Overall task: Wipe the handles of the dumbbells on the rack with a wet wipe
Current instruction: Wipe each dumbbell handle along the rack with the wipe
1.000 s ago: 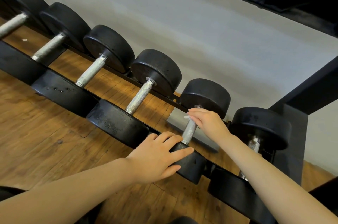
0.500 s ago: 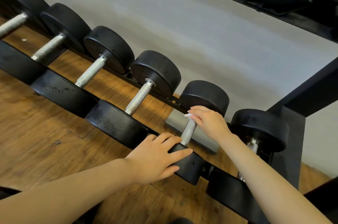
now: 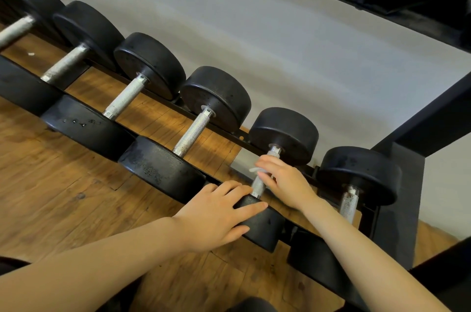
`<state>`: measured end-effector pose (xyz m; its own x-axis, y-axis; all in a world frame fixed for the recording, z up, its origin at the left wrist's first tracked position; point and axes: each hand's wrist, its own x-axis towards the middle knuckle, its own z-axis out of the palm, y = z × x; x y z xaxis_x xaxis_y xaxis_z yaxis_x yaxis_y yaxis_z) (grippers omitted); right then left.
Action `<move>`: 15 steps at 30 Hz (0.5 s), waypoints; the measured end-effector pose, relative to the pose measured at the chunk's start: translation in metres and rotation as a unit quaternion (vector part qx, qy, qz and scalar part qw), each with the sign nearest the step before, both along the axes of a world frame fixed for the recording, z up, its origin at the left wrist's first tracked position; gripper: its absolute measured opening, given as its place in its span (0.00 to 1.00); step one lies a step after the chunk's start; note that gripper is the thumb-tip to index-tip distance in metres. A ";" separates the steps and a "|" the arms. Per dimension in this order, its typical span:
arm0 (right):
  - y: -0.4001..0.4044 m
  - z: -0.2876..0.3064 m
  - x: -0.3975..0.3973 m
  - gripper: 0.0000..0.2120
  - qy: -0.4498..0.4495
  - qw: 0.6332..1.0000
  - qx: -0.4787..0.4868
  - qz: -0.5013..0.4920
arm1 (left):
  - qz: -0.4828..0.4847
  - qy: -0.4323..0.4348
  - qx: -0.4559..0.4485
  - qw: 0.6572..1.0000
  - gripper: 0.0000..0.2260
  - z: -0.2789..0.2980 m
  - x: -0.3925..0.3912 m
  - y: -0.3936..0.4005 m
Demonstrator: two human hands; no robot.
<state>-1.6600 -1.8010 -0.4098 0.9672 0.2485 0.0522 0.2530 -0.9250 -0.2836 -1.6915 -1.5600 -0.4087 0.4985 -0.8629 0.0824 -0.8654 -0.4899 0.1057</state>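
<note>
Right hand (image 3: 285,183) curls a white wet wipe (image 3: 255,169) round the knurled steel handle (image 3: 258,185) mid-wipe, flat left hand (image 3: 219,212) steadying its near black head (image 3: 262,226); the other handles beside them look, perhaps, undone.

Open gaps between neighbouring dumbbell handles (image 3: 192,132) – floor (image 3: 63,197) visible beneath. Black heads (image 3: 284,134) nearly touching, blocking sideways passage. Rack upright (image 3: 397,209) closes right end; upper shelf (image 3: 382,6) probably limits headroom.
</note>
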 end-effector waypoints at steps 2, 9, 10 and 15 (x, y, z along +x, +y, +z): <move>-0.005 0.002 0.002 0.17 -0.009 1.000 -0.008 0.007 | 0.005 -0.005 -0.005 1.000 0.26 -0.004 0.001 0.001; -0.005 -0.007 -0.004 0.19 -0.026 1.000 0.009 -0.007 | 0.008 -0.018 -0.027 0.999 0.25 -0.009 0.003 0.000; -0.006 -0.007 -0.007 0.19 -0.021 1.000 0.006 -0.003 | 0.010 -0.023 -0.029 0.999 0.25 -0.009 0.003 0.001; -0.007 -0.007 -0.008 0.18 -0.096 0.995 0.006 -0.040 | 0.007 -0.042 -0.035 0.998 0.24 -0.012 0.003 0.001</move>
